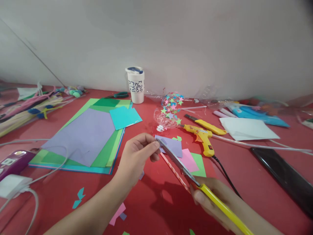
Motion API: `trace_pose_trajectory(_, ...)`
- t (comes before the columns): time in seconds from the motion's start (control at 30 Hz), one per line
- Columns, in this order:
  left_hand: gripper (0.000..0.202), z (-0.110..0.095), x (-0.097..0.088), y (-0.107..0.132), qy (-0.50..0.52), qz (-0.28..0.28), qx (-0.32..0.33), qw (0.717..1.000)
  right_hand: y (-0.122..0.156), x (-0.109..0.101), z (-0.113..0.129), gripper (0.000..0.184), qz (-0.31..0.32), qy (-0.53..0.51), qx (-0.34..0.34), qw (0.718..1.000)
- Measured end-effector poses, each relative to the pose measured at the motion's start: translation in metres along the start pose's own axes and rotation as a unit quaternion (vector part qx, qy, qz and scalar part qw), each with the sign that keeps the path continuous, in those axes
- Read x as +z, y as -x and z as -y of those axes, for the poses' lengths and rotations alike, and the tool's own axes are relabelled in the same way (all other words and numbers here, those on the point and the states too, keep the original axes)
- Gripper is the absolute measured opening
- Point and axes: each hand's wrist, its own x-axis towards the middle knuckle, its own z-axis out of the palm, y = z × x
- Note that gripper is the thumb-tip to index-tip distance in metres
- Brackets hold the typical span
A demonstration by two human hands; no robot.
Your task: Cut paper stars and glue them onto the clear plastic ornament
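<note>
Both forearms (97, 199) and all visible fingers (144, 138) are bare.

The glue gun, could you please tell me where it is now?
In the head view, the yellow glue gun lies right of centre on the red table, just in front of the yellow utility knife and beyond the right hand.

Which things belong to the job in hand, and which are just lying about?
Likely part of it: scissors, held in the right hand; small purple paper near the left hand; star-covered decoration.
Apparently lying about: white tumbler; black phone; purple power strip.
</note>
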Motion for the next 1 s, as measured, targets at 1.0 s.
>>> trace_pose_trajectory(1.0,0.016,0.01,0.005,0.005,0.054,0.011,-0.017,0.998,0.003,0.002,0.004,0.06,0.011,0.001,0.041,0.999)
